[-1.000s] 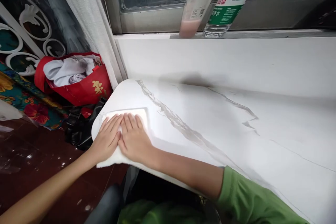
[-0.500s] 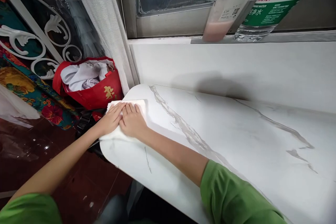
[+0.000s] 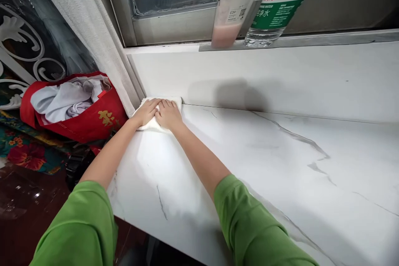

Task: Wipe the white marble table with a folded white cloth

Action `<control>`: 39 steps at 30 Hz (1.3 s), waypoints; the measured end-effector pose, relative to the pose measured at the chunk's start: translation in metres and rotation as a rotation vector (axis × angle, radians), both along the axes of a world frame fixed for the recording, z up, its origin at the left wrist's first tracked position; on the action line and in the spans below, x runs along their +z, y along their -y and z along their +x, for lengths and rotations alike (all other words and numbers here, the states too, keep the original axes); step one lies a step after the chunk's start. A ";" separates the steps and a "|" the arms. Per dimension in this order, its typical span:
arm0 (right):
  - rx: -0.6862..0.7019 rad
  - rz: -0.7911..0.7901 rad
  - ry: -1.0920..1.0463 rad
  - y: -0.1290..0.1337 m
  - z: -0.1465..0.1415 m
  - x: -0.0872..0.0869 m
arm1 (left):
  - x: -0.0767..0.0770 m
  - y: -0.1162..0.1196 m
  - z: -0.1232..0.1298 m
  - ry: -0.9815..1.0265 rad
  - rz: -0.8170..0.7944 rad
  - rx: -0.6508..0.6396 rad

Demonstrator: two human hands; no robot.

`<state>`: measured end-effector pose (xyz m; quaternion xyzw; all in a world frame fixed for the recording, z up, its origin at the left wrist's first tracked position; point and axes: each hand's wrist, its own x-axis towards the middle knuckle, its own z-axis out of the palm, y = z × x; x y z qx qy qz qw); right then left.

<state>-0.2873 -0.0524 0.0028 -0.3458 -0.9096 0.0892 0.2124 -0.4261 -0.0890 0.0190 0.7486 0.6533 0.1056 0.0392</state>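
A folded white cloth point(image 3: 159, 125) lies at the far left corner of the white marble-patterned table point(image 3: 193, 166), against the wall panel. My left hand point(image 3: 146, 112) rests flat on the cloth's left part. Beside it my right hand point(image 3: 168, 115) presses on the cloth's middle, palm down. The fingers of both hands are stretched out and their fingertips nearly meet. Neither hand is wrapped round the cloth.
A red bag point(image 3: 77, 126) of pale clothes stands left of the table, below a whitish curtain point(image 3: 90, 29). On the window ledge are a pink-bottomed bottle point(image 3: 229, 16) and a water bottle point(image 3: 274, 14). A black strap point(image 3: 76, 168) hangs near the left edge.
Both hands and the cloth have moved away from me across the table, from its left end to the wall-side corner. The view has shifted to the right.
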 end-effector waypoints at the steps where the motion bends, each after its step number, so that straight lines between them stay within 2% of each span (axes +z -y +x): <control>1: -0.001 -0.003 0.008 0.003 0.002 0.000 | 0.000 0.004 0.001 -0.005 0.003 0.005; 4: 0.022 -0.009 0.033 0.021 0.016 0.002 | -0.002 0.027 0.010 -0.049 0.000 -0.010; 7: 0.072 0.012 0.039 0.053 0.044 0.004 | -0.003 0.062 0.032 -0.087 0.011 -0.059; 12: 0.124 0.045 0.005 0.134 0.118 0.004 | -0.002 0.151 0.101 -0.097 0.053 -0.111; 16: 0.261 0.039 -0.036 0.193 0.175 0.006 | 0.001 0.221 0.157 -0.093 0.108 -0.125; 18: 0.303 0.013 -0.041 0.209 0.194 0.008 | 0.002 0.240 0.173 -0.102 0.109 -0.173; 20: 0.313 -0.009 -0.035 0.213 0.204 0.009 | 0.002 0.245 0.180 -0.123 0.099 -0.205; 22: 0.322 -0.012 -0.022 0.204 0.205 0.009 | 0.001 0.237 0.181 -0.147 0.090 -0.204; 25: 0.348 0.002 0.000 0.170 0.196 0.005 | -0.003 0.204 0.175 -0.171 0.086 -0.162; 27: 0.335 0.014 0.014 0.137 0.186 0.003 | -0.005 0.169 0.168 -0.183 0.062 -0.127; 34: 0.156 0.067 0.045 0.005 0.148 0.002 | 0.002 0.019 0.143 -0.158 -0.007 -0.045; 36: 0.109 0.053 0.034 -0.020 0.143 0.002 | 0.004 -0.009 0.139 -0.118 -0.022 -0.051; 39: 0.053 0.028 0.013 -0.039 0.139 0.002 | 0.005 -0.031 0.136 -0.067 -0.013 -0.086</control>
